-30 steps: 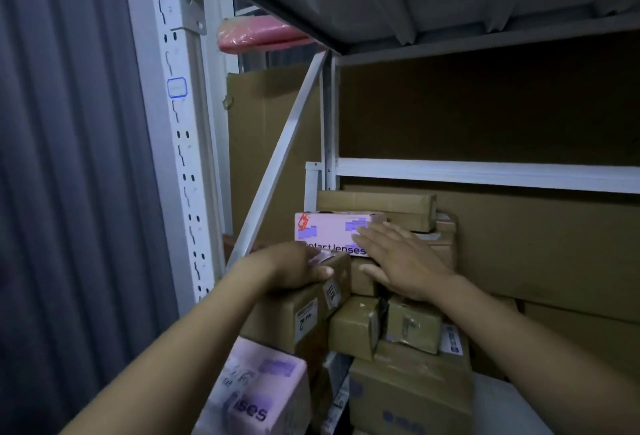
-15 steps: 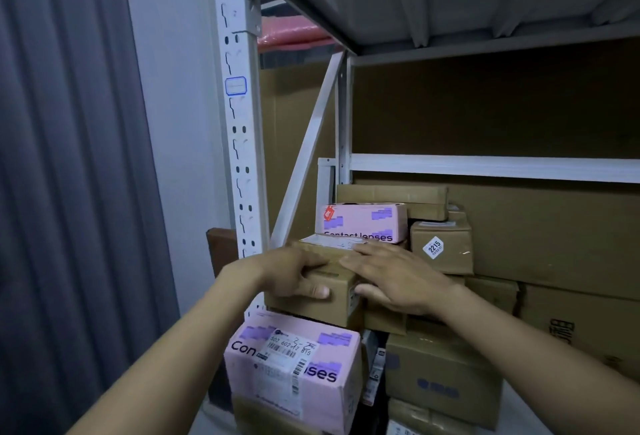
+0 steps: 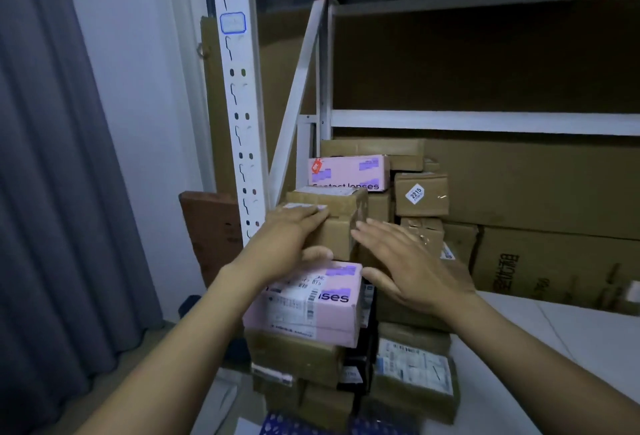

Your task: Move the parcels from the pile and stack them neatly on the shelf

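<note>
The shelf (image 3: 554, 330) carries a crowded stack of parcels at its left end, beside the white upright post (image 3: 239, 105). A brown parcel (image 3: 341, 237) sits on a pink parcel (image 3: 322, 310) with a printed label. Behind them a second pink parcel (image 3: 349, 173) lies near the top of the stack, with a small brown box bearing a 2215 sticker (image 3: 420, 195) to its right. The left hand (image 3: 291, 237) grips the brown parcel, fingers laid over its top and thumb against its front face. The right hand (image 3: 408, 264) is held flat with its fingers straight and spread, just beside the parcel's right corner; whether it touches cannot be told.
</note>
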